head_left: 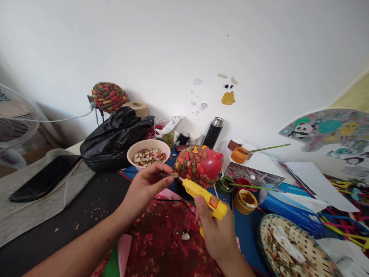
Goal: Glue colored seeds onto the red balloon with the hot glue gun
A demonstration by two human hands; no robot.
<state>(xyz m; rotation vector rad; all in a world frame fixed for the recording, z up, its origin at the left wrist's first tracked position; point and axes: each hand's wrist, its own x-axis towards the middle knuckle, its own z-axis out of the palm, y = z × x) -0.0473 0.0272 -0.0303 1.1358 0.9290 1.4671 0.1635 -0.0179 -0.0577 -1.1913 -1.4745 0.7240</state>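
Note:
My left hand [154, 181] pinches a small brown shell piece [174, 175], which looks like half a peanut shell, between thumb and fingertips. In my right hand [215, 231] is a yellow hot glue gun [198, 191], its nozzle tip at or very close to that shell. Just behind them lies a red balloon [211, 162], partly covered with shells painted red, green, orange and brown. A pale pink bowl [131, 152] of shell pieces stands behind my left hand. Whether glue is on the held shell is too small to tell.
Open paint jars [245, 202] and a woven basket [268, 227] of shells are at the right. A black thermos [213, 132] leans near the wall. At left are a black plastic bag [112, 142], a phone [43, 179] and a fan [17, 115]. The glue gun's cord crosses the red-stained sheet [161, 238].

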